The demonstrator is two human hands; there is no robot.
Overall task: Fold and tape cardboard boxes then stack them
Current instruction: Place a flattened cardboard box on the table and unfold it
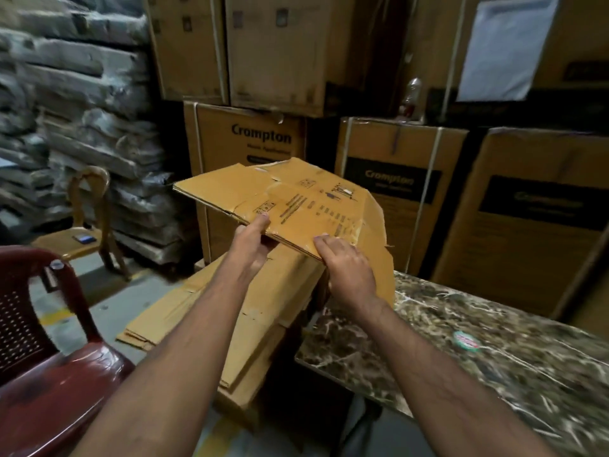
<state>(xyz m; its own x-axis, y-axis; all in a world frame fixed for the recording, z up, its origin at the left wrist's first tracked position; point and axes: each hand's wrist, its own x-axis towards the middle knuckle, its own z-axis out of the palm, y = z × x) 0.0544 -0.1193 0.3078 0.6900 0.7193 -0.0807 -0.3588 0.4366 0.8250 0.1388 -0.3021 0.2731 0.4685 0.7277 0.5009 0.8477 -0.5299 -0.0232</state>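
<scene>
Head view: a flat box is held up in the air over a pile of flat boxes, left of the marble table. Left hand pinches its near edge, thumb on top. Right hand grips the near right corner, fingers curled. A red chair stands near left; stacked cartons close the far side.

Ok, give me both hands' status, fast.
Left hand: grips the near edge of the flattened cardboard box, thumb on top.
Right hand: holds the same box's near right edge.
</scene>
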